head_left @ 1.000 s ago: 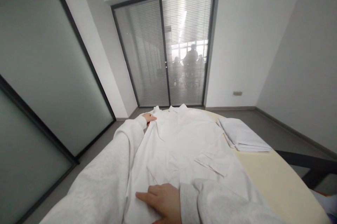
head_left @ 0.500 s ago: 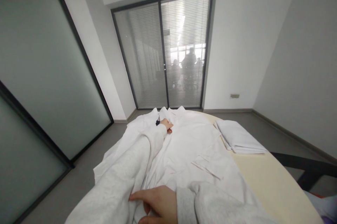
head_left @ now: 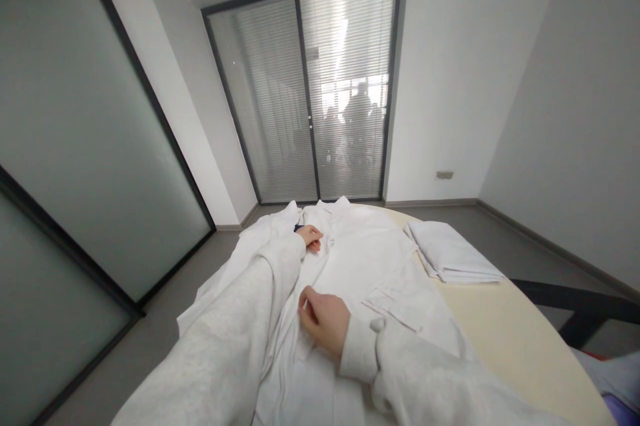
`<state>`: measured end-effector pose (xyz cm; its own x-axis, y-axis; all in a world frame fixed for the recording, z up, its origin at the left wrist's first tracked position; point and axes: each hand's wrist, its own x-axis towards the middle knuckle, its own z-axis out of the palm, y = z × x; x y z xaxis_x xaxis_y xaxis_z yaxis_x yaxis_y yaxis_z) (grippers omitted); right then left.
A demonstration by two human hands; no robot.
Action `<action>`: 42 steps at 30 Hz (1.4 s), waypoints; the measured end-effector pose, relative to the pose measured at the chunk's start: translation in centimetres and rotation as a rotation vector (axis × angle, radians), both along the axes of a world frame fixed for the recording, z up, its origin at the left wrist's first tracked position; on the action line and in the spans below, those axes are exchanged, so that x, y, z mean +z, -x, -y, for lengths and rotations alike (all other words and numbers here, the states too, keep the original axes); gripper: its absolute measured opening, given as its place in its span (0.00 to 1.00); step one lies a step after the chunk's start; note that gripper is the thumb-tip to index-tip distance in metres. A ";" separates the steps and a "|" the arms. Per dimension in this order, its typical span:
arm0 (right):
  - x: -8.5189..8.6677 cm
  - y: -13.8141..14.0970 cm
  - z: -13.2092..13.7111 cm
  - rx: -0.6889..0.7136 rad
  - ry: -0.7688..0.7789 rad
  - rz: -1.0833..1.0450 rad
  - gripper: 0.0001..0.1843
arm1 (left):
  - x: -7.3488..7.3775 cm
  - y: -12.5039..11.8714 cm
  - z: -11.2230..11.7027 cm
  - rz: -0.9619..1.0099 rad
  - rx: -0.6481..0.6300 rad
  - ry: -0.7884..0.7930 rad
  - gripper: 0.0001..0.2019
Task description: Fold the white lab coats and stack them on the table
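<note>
A white coat (head_left: 375, 253), with stitched pocket lines on its right part, lies spread over the table. Near its collar end my left hand (head_left: 311, 238) has its fingers closed on the cloth beside a small dark patch (head_left: 299, 228), perhaps a label. My right hand (head_left: 325, 319) is closer to me, over the middle of the coat. Its thumb and fingers are pinched together at the folded front edge, and the cloth seems to be gripped there. Grey sleeves cover both forearms, and my left arm hides part of the coat's left side.
A folded white garment (head_left: 453, 253) lies at the right on the pale table (head_left: 500, 326). Beyond the table's right edge is a dark chair part (head_left: 580, 306). A blind-covered glass door (head_left: 350, 166) stands behind, and frosted panels (head_left: 100, 113) are on the left.
My right hand has moved forward, away from me, and its extended fingers have closed into a pinch. My left hand has shifted slightly left, and the cloth near it has moved a little.
</note>
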<state>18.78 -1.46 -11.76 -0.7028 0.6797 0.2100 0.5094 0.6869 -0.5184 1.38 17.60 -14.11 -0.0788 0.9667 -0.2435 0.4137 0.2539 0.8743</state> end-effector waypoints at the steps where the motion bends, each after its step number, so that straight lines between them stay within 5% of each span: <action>1: -0.2 0.1 -0.7 -0.099 0.036 0.023 0.12 | 0.1 0.3 0.2 0.004 0.007 0.011 0.12; 4: -1.2 0.5 -1.8 -0.198 0.133 0.100 0.18 | 0.3 1.2 0.7 -0.014 0.006 0.049 0.14; 8: -2.0 0.9 -1.6 -0.052 0.182 0.114 0.11 | 0.3 1.8 1.3 -0.042 -0.088 0.109 0.15; 13: -1.2 0.0 -2.0 0.067 0.443 0.207 0.11 | 0.7 0.5 1.9 -0.091 -0.280 0.231 0.14; 15: -0.4 -0.5 -1.9 0.021 0.275 0.299 0.11 | 0.7 -0.5 2.3 -0.109 -0.365 0.298 0.12; 18: 0.7 -0.7 -1.3 -0.042 -0.192 0.264 0.12 | 0.7 -1.9 2.7 -0.108 -0.415 0.313 0.09; 22: 0.3 -0.6 -1.4 0.165 -0.411 0.145 0.10 | 1.0 -2.6 3.4 -0.031 -0.480 0.355 0.10; 29: -2.0 -1.1 -5.0 0.192 -0.236 0.201 0.31 | 1.8 -1.3 4.2 0.165 -0.616 0.557 0.13; 34: -0.5 -1.3 -5.0 0.324 -0.171 0.227 0.25 | 1.3 0.1 3.3 0.147 -0.571 0.401 0.18; 42: 1.3 -2.4 -3.8 0.743 0.072 0.382 0.09 | 1.2 0.7 3.5 0.075 -0.550 0.351 0.20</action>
